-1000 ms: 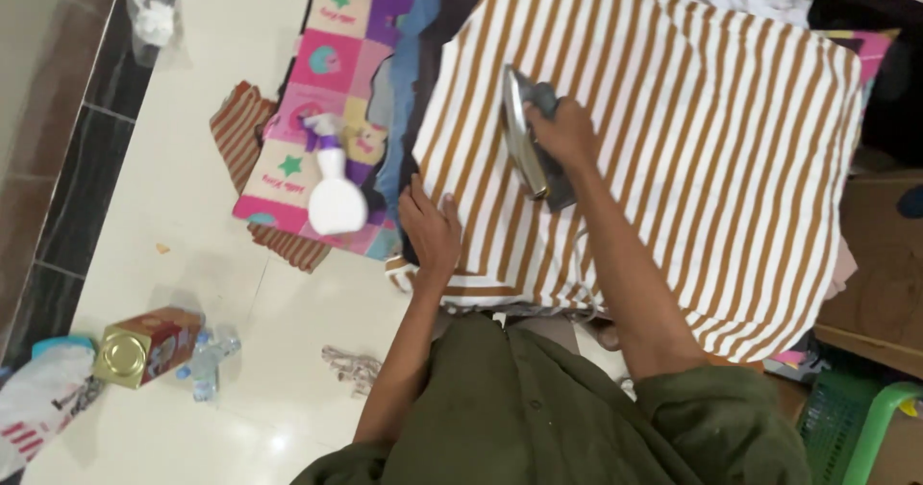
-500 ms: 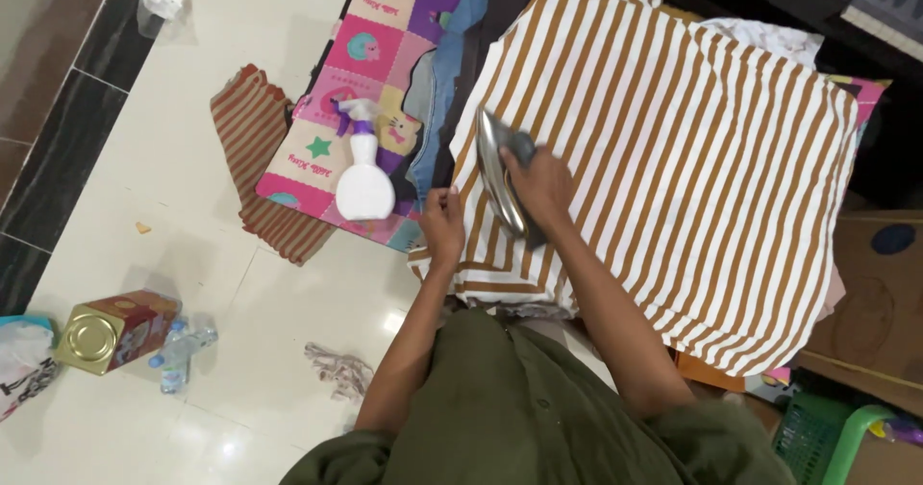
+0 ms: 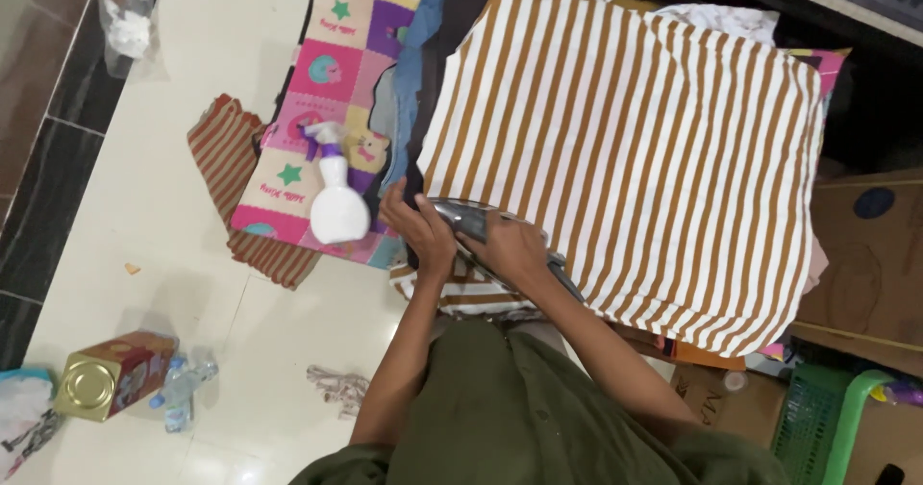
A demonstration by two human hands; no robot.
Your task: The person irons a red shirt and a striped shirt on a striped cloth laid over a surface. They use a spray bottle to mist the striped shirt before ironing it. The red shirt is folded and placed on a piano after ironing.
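Observation:
A brown and white striped shirt (image 3: 635,149) lies spread flat over a colourful patchwork mat (image 3: 332,91) on the floor. My right hand (image 3: 514,249) grips the handle of a silver clothes iron (image 3: 471,221), which rests on the shirt's near left edge. My left hand (image 3: 418,225) presses the shirt's hem flat right beside the iron's tip. A white spray bottle with a purple nozzle (image 3: 335,197) lies on the mat, just left of my left hand.
A brown striped cloth (image 3: 226,153) pokes out under the mat. A gold tin (image 3: 111,374) and a crushed plastic bottle (image 3: 183,389) lie on the white tiles at lower left. Cardboard boxes (image 3: 865,254) and a green basket (image 3: 827,427) stand at the right.
The iron has slid from the middle of the shirt's left part towards me, to the near hem. My left hand has stayed on the hem beside it.

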